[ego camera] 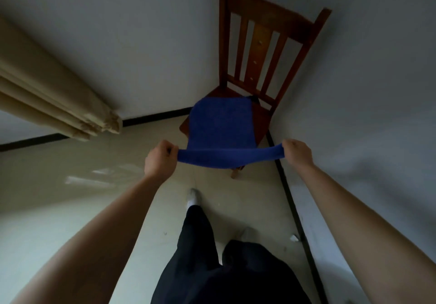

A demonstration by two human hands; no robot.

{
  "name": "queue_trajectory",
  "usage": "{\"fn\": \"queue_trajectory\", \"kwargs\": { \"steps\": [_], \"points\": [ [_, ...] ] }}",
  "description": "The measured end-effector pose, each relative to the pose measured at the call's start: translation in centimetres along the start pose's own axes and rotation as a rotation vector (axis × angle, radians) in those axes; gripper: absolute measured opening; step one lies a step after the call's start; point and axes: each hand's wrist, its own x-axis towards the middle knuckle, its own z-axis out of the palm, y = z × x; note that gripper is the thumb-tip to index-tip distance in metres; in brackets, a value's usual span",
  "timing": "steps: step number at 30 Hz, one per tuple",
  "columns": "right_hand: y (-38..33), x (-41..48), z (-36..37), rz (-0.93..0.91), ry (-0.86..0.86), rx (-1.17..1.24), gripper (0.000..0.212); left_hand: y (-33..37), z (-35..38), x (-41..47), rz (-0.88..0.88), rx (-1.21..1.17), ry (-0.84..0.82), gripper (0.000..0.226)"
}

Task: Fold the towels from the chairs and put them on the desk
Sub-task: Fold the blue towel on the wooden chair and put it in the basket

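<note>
At centre frame, pinching the near corners of the towel [221, 127] with left hand [160, 160] and right hand [297, 154], fingers curled tight on cloth. Pulled taut, probably to square the edge before folding. Draped at the far end over the chair [259, 44] seat, just above.

**No readable text in view**

I find nothing I can read on my feed: no lettering, label, brand or number shows on the blue towel [221, 124], the wooden chair [259, 44], the curtain [59, 96] or the wall [118, 32] — all plain surfaces.
</note>
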Motion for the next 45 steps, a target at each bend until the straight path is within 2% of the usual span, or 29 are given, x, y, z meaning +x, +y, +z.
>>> {"fn": "queue_trajectory", "kwargs": {
  "steps": [4, 11, 15, 19, 24, 34, 40, 45],
  "points": [
    [1.7, -0.1, 1.3, 0.016, -0.085, -0.061, 0.041, -1.5, 1.9, -0.3, -0.063, 0.069, -0.113, 0.020],
    [0.6, 3.0, 2.6, 0.012, -0.072, -0.024, 0.041, -0.8, 3.1, 3.8, -0.061, 0.018, -0.132, 0.019],
    [-1.7, 8.3, 4.7, 0.013, -0.057, 0.032, 0.041, -0.2, 4.2, 10.4, -0.104, -0.139, -0.155, 0.016],
    [-3.8, 15.2, 8.2, 0.018, -0.046, 0.065, 0.028, -1.0, 6.8, 18.5, -0.164, -0.201, -0.153, 0.016],
    [-4.6, 25.7, 14.4, 0.025, -0.035, -0.047, 0.039, -2.6, 11.9, 29.0, -0.198, -0.175, -0.174, 0.019],
    [-1.8, 39.5, 20.6, 0.112, 0.144, -0.198, 0.039, -5.9, 20.8, 42.1, -0.123, -0.091, -0.153, 0.026],
    [-0.5, 43.9, 22.7, 0.082, 0.186, -0.355, 0.041, -7.6, 24.4, 44.2, -0.068, -0.029, -0.082, 0.024],
    [0.2, 45.8, 24.4, 0.050, 0.216, -0.363, 0.044, -8.2, 26.0, 45.7, -0.005, 0.014, -0.028, 0.028]
  ]
}}
